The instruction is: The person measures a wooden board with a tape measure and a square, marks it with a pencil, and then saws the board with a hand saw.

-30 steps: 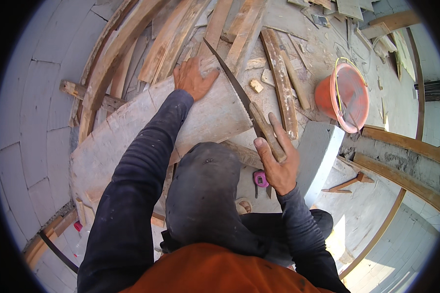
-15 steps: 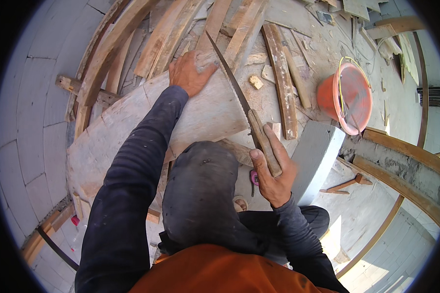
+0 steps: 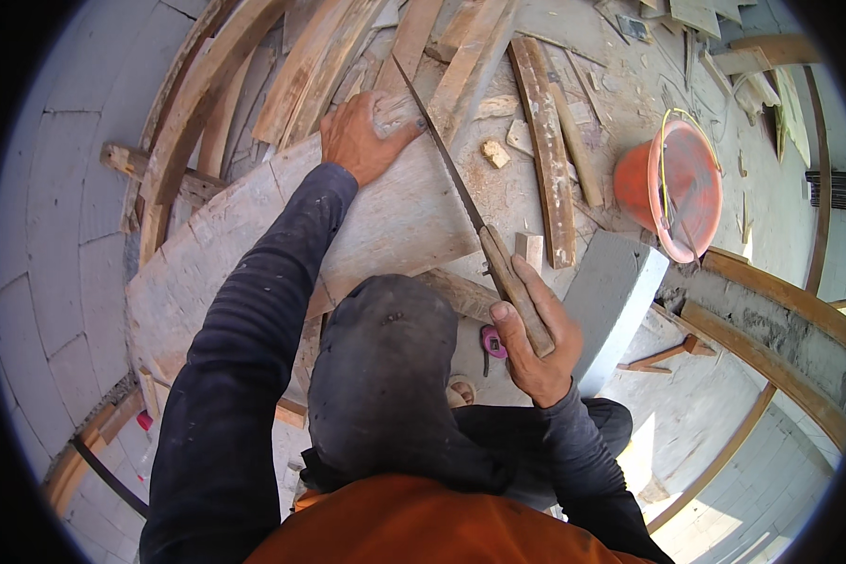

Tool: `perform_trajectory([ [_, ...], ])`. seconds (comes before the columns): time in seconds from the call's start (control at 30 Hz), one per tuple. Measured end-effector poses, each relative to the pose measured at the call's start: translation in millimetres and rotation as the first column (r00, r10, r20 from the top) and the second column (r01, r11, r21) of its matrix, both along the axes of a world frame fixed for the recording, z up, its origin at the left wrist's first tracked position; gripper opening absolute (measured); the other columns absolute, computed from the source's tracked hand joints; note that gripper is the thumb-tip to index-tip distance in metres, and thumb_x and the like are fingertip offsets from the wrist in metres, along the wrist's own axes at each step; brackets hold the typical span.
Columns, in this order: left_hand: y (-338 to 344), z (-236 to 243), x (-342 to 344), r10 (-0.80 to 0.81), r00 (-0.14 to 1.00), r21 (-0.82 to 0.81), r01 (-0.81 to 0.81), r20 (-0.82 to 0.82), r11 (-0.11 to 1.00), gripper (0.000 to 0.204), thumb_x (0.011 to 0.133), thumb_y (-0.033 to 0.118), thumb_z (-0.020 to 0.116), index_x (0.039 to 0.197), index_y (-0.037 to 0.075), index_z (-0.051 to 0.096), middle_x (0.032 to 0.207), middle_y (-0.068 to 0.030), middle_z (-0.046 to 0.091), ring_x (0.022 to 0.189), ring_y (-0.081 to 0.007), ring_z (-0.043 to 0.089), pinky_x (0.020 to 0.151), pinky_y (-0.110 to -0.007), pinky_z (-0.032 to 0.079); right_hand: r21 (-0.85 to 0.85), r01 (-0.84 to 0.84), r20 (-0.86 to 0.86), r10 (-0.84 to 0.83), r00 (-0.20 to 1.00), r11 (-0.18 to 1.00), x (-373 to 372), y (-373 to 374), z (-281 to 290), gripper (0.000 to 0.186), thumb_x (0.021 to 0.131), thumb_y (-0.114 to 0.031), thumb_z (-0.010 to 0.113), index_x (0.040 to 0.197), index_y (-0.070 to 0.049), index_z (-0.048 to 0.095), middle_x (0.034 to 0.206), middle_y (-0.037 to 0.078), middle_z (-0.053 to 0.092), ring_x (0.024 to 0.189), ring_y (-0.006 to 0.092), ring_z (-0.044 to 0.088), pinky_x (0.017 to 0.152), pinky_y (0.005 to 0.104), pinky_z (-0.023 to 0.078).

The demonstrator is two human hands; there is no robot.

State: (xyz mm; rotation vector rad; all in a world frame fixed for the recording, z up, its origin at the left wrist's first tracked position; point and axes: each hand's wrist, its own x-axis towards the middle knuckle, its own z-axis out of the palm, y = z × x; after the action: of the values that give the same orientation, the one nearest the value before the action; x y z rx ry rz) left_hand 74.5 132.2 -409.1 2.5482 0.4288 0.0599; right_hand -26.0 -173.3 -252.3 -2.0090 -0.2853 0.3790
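Observation:
My right hand (image 3: 531,343) grips the wooden handle of a hand saw (image 3: 461,197). Its blade runs up and to the left along the right edge of a wide plywood board (image 3: 385,221). My left hand (image 3: 362,139) lies flat on the board's far end, fingers spread, right next to the blade's tip. The board slopes from lower left to upper right over a pile of planks. My knee in dark cloth covers the board's near part.
Curved planks and timber offcuts (image 3: 545,141) lie beyond the board. An orange bucket (image 3: 672,188) stands at the right, a grey block (image 3: 611,296) beside my right hand. A small pink object (image 3: 493,340) lies below the saw handle. Light block walls surround the spot.
My right hand has pulled the saw back toward me along the board's edge. My left hand has stayed pressed on the board.

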Motion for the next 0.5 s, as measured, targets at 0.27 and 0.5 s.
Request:
perform_trajectory([
  [0.27,-0.3,-1.4,0.6,0.012,1.000,-0.007,-0.012,0.008,1.000,0.085,0.087,0.069,0.075,0.141,0.004,0.063,0.134,-0.0216,0.068,0.133,-0.0340,0.058,0.119,-0.048,0.030,-0.001,-0.050,-0.024,0.050,0.998,0.999,19.0,7.4,3.1,0.053,0.099,-0.016,0.078,0.148,0.000,0.062,0.120,0.023,0.078,0.106,0.0233,0.078,0.092,0.0326,0.059],
  [0.5,1.3,-1.9,3.5,0.015,1.000,-0.068,-0.016,-0.012,0.998,0.084,0.085,0.065,0.078,0.140,0.003,0.064,0.134,-0.0225,0.068,0.131,-0.0360,0.060,0.118,-0.048,0.034,0.019,-0.054,-0.138,0.056,0.989,0.998,24.7,1.4,7.0,0.054,0.100,-0.019,0.078,0.148,0.000,0.062,0.125,0.024,0.076,0.114,0.0268,0.077,0.098,0.0346,0.058],
])
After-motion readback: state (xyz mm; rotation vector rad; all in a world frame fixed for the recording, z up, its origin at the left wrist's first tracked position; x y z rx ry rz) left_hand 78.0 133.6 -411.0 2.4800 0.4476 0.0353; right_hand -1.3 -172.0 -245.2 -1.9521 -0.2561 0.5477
